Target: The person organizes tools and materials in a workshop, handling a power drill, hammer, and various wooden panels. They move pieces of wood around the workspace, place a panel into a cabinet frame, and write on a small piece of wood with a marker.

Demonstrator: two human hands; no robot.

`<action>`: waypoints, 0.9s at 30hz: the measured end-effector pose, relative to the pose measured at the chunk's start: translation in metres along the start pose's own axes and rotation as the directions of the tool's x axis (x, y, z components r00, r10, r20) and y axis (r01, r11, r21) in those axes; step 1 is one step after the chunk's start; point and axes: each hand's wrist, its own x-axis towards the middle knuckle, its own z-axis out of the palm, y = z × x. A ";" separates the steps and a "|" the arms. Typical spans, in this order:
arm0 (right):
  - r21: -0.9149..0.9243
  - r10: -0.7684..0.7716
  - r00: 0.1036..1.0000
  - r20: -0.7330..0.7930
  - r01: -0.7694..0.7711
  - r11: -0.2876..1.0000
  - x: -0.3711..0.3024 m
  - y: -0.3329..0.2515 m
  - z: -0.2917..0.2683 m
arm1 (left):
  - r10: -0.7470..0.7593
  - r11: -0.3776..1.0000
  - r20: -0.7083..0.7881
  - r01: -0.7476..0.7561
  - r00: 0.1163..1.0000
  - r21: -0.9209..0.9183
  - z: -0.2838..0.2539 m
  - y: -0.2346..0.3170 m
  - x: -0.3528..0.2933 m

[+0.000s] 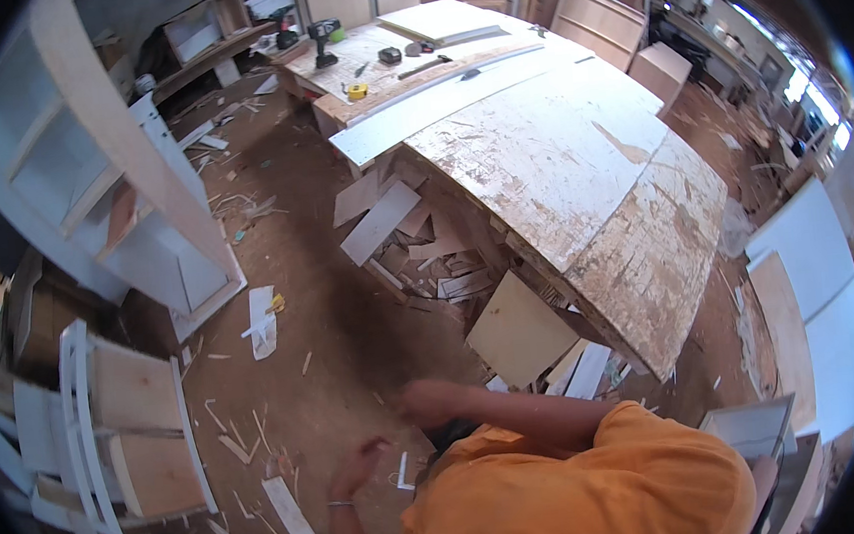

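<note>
Head view: nearest the camera are the orange shirt (575,486) of the wearer and the two bare hands, low over a brown floor (308,407) scattered with offcuts. Left hand (364,459) has a thin band at its wrist and bent fingers; nothing shows in its grasp, but how far it is closed I cannot tell. Right hand (430,403), reaching across in front of the body, is blurred, so I cannot tell whether it is wide, narrow or holding something. A small white strip (403,471) lies on the floor just beside the left hand, to its right. Beyond the right hand, a pale square board (520,329) leans at a tilt by the near edge of the worktable (509,165), whose top is worn and scratched. On the left stands a low wooden frame (144,430) with pale panels. Farther off, a heap of offcuts (380,222) lies below the table's left side, and a tall pale cabinet (128,160) stands across the floor from it. Along the table's far part lie a long white board (406,123), a yellow tape measure (357,92) and a black battery (389,56), with a dark drill (324,46) standing behind them.
</note>
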 end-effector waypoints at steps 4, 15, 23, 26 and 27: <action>0.256 0.462 0.887 0.007 -0.448 0.857 0.030 0.054 -0.059 | -0.228 0.948 -0.635 0.020 0.738 -0.317 -0.163 -0.063 0.062; 0.233 0.528 0.836 0.154 -0.549 0.802 0.291 0.234 -0.173 | -0.503 0.829 -0.416 0.559 0.757 0.014 -0.285 -0.127 0.133; 0.319 0.352 0.936 -0.006 -0.332 0.888 0.500 0.344 -0.275 | -0.464 0.845 -0.387 0.529 0.797 0.074 -0.446 -0.074 0.310; 0.388 0.428 0.898 -0.101 -0.361 0.848 0.533 0.400 -0.324 | -0.381 0.871 -0.328 0.455 0.865 0.188 -0.534 -0.067 0.400; 0.408 0.500 0.859 -0.116 -0.418 0.812 0.537 0.420 -0.338 | -0.337 0.881 -0.300 0.411 0.893 0.234 -0.566 -0.061 0.434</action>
